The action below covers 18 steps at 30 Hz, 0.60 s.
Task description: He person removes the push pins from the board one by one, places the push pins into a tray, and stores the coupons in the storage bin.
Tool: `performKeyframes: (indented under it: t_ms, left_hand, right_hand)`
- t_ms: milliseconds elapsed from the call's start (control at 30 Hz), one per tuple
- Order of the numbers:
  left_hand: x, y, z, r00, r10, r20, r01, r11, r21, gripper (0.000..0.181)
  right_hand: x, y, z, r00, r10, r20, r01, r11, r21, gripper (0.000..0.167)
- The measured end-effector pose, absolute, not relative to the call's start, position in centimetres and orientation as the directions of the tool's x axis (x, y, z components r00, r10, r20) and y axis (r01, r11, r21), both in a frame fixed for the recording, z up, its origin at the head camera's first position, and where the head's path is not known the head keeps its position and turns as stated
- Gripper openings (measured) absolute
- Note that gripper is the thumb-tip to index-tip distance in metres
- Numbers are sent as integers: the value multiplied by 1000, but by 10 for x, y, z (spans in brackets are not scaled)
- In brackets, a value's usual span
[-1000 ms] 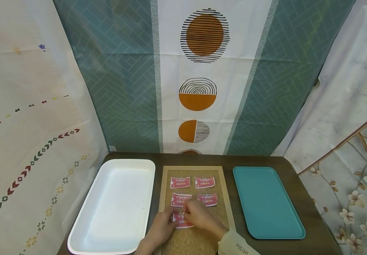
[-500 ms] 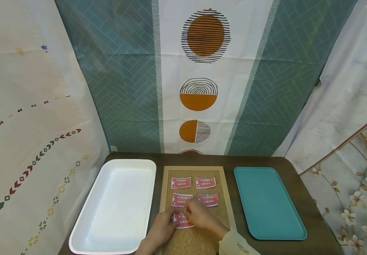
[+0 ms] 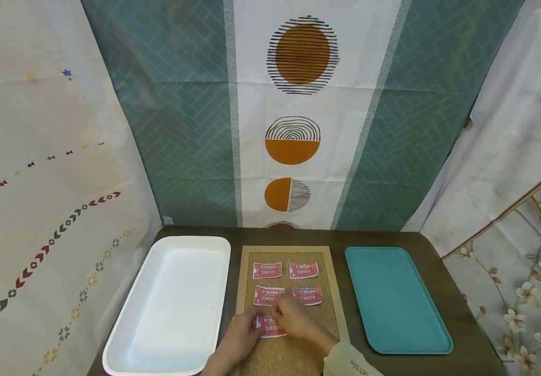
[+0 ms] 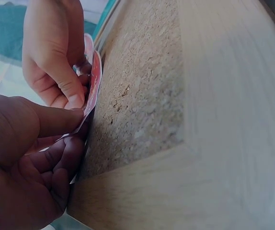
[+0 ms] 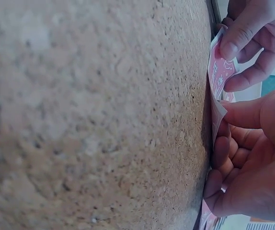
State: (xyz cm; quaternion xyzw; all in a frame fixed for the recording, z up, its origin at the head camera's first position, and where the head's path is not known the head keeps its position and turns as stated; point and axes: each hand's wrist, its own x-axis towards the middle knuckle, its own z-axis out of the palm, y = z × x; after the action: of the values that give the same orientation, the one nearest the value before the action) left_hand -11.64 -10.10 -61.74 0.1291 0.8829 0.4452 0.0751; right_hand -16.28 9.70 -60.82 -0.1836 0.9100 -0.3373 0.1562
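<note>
Head view: left hand and right hand are pinching a red coupon, long axis running crosswise, top facing the far edge of the corkboard.

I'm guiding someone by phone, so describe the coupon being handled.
Between the white tray and the teal tray lies a framed cork board. Below its two coupon pairs is a lone pinkish-red coupon, the only one held by the left hand.
</note>
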Motion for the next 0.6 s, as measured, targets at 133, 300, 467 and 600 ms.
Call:
performKeyframes:
  t_ms: [133, 300, 467, 600]
  left_hand:
    - [-115, -101, -617, -955, 297, -12, 165, 562, 810, 30]
    - [-114, -101, -617, -955, 295, -4, 171, 564, 808, 30]
    - [-114, -101, -618, -958, 288, 0, 173, 573, 801, 31]
    - [-114, -101, -618, -958, 285, 6, 173, 565, 807, 30]
  right_hand:
    - [-162, 97, -609, -885, -443, -145, -241, 702, -671, 20]
    - [-161, 98, -607, -884, -443, -145, -240, 699, -674, 20]
    - [-160, 98, -608, -888, -434, -154, -225, 700, -677, 19]
    - [-159, 98, -608, -891, -429, -148, -226, 701, -676, 18]
